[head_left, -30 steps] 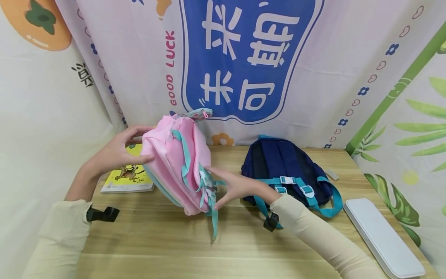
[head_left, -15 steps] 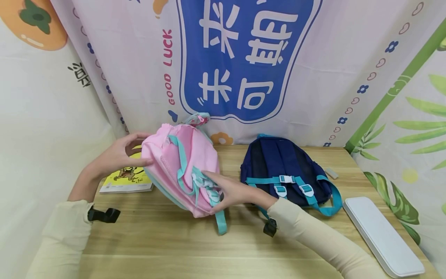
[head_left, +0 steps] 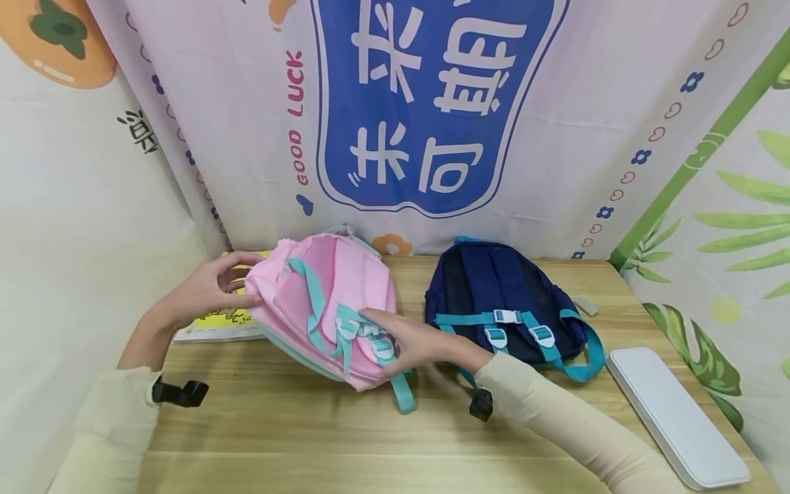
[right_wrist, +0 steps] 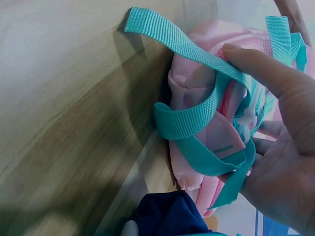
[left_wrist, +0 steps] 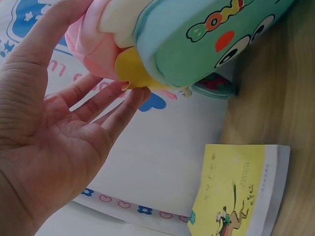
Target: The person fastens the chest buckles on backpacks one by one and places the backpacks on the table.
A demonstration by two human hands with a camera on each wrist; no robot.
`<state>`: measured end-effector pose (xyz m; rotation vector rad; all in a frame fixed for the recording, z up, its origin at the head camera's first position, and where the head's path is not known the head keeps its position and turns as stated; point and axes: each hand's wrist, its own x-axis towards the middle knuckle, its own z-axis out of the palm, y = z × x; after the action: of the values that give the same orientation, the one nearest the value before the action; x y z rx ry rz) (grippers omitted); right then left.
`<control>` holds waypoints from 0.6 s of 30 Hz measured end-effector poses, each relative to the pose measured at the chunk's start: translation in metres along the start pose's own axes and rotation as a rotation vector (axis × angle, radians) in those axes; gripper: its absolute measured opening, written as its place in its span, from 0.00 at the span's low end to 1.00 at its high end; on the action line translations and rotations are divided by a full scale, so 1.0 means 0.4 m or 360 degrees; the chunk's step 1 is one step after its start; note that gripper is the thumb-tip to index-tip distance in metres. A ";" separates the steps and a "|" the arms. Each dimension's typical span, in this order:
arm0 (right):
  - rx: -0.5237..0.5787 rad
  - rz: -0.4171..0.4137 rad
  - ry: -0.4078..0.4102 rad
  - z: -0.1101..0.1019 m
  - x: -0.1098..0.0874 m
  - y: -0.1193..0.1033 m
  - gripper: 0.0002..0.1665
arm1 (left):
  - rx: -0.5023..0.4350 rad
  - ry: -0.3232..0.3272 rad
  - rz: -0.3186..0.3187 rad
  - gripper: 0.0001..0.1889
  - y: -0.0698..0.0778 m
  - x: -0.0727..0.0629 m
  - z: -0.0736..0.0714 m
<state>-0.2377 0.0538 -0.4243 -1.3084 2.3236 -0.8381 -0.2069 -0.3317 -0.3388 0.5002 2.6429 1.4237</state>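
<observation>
A small pink backpack [head_left: 364, 285] with turquoise straps leans back at the left of the table, its strap side up. My left hand [head_left: 200, 291] holds its left edge, thumb on one side and fingers on the other. In the left wrist view, the fingertips of this hand [left_wrist: 74, 128] touch a yellow flap beside the bag's green cartoon front [left_wrist: 197, 44]. My right hand [head_left: 420, 343] grips the lower right part by the buckles and straps. The right wrist view has the thumb of that hand [right_wrist: 280, 132] on the pink cloth; its other fingers are partly hidden behind straps.
A navy backpack [head_left: 494, 281] lies just right of the pink one. Beyond it are a small grey block [head_left: 587, 307] and a long white case [head_left: 679, 418] at the right edge. Partly behind the left hand lies a yellow booklet [left_wrist: 231, 182]. A printed cloth [head_left: 259, 137] hangs behind the table.
The pink backpack has tipped backward and down, so its strap side faces up more. Both hands have stayed on it. The turquoise strap end has swung to the right.
</observation>
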 end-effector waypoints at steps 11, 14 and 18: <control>-0.0053 0.0035 -0.0013 -0.017 -0.029 -0.001 0.63 | -0.0065 -0.0141 0.0002 0.38 -0.045 -0.010 0.011; -0.0074 0.0024 -0.0027 -0.021 -0.033 0.003 0.62 | -0.0068 -0.0156 -0.0037 0.37 -0.054 -0.017 0.017; -0.0099 0.0019 -0.0045 -0.025 -0.038 0.011 0.61 | -0.0047 -0.0180 -0.0117 0.37 -0.069 -0.025 0.028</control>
<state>-0.2382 0.0720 -0.4192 -1.3214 2.3505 -0.7446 -0.2014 -0.3402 -0.3685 0.4614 2.5214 1.3693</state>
